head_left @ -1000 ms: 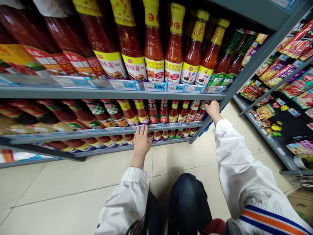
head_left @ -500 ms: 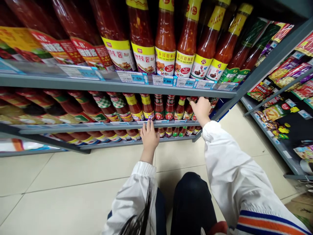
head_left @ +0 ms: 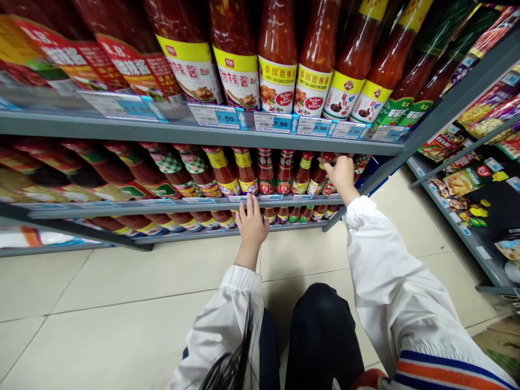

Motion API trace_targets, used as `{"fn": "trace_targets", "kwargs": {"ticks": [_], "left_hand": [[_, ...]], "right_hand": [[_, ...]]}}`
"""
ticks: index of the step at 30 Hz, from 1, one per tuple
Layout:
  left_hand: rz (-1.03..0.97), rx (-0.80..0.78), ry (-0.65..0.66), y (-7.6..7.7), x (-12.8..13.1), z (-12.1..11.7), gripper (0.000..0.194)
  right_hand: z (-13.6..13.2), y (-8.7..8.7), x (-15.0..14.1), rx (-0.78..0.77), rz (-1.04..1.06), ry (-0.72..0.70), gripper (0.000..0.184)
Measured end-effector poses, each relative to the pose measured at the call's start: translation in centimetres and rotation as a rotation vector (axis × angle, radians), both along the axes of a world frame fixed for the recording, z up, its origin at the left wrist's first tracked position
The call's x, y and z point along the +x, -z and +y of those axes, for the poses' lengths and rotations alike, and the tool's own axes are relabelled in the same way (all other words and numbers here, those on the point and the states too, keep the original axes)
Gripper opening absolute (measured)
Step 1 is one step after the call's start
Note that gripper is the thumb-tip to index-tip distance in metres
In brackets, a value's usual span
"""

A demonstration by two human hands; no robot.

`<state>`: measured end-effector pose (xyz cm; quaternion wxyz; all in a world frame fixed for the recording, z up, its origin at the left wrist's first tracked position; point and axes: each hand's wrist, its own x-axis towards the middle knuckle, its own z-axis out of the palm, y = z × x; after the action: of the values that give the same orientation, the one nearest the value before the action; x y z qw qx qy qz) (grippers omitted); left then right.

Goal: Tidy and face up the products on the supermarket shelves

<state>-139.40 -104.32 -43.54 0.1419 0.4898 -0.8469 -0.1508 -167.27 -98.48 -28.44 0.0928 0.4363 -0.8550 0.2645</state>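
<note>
I crouch before grey shop shelves. My left hand (head_left: 252, 222) rests on the front edge of the middle shelf (head_left: 162, 206), fingers stretched flat, holding nothing. My right hand (head_left: 342, 172) reaches in among small red sauce bottles (head_left: 320, 177) at the right end of that shelf, fingers curled round one bottle's neck. Small ketchup bottles (head_left: 266, 173) with red labels stand between my two hands. Both arms wear white sleeves.
Tall chilli sauce bottles (head_left: 277, 59) fill the upper shelf, with price tags (head_left: 273, 122) on its rail. A lower shelf holds more small bottles (head_left: 284, 214). Snack packets (head_left: 463, 181) fill the racks at right. Beige floor tiles (head_left: 101, 303) lie below; my dark-trousered knees (head_left: 317, 330) are near.
My right hand moved left from the shelf's end post into the row of small bottles and closed on one. My left hand stayed on the shelf edge. The view came closer.
</note>
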Motion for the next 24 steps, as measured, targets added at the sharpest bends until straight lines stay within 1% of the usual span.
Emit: {"fn": "trace_targets", "kwargs": {"ticks": [3, 5, 9, 13, 15, 16, 19, 20, 21, 22, 24], "left_hand": [[0.004, 0.034, -0.010, -0.2, -0.2, 0.0, 0.090], [0.014, 0.060, -0.012, -0.5, -0.2, -0.1, 0.089], [0.031, 0.081, -0.011, -1.1, 0.0, 0.0, 0.087], [0.010, 0.131, -0.001, -1.8, 0.5, 0.2, 0.086], [0.000, 0.140, 0.004, -2.1, 0.8, 0.3, 0.086], [-0.002, 0.141, 0.005, -2.1, 0.9, 0.3, 0.085], [0.011, 0.139, 0.006, -2.0, 1.0, 0.2, 0.085], [0.019, 0.138, 0.007, -1.9, 1.0, 0.2, 0.085], [0.027, 0.135, 0.007, -1.8, 1.0, 0.2, 0.085], [0.034, 0.133, 0.009, -1.8, 1.0, 0.2, 0.085], [0.041, 0.133, 0.009, -1.7, 0.9, 0.2, 0.085]], "right_hand": [[0.1, 0.4, -0.3, -0.075, -0.096, -0.092, 0.033], [0.3, 0.7, -0.4, -0.103, -0.177, -0.148, 0.032], [0.7, 0.6, -0.2, -0.090, -0.318, -0.183, 0.039], [0.7, 0.3, 0.2, -0.052, -0.298, -0.194, 0.047], [0.3, 0.5, 0.7, -0.078, -0.254, -0.151, 0.046], [0.0, 0.7, 1.0, -0.112, -0.222, -0.096, 0.046], [-0.9, 1.4, 2.2, -0.232, -0.128, 0.173, 0.047], [-1.1, 1.6, 2.5, -0.257, -0.114, 0.246, 0.046], [-1.2, 1.7, 2.6, -0.272, -0.110, 0.287, 0.045], [-1.2, 1.7, 2.6, -0.276, -0.114, 0.293, 0.043], [-1.0, 1.7, 2.1, -0.264, -0.153, 0.225, 0.039]]}}
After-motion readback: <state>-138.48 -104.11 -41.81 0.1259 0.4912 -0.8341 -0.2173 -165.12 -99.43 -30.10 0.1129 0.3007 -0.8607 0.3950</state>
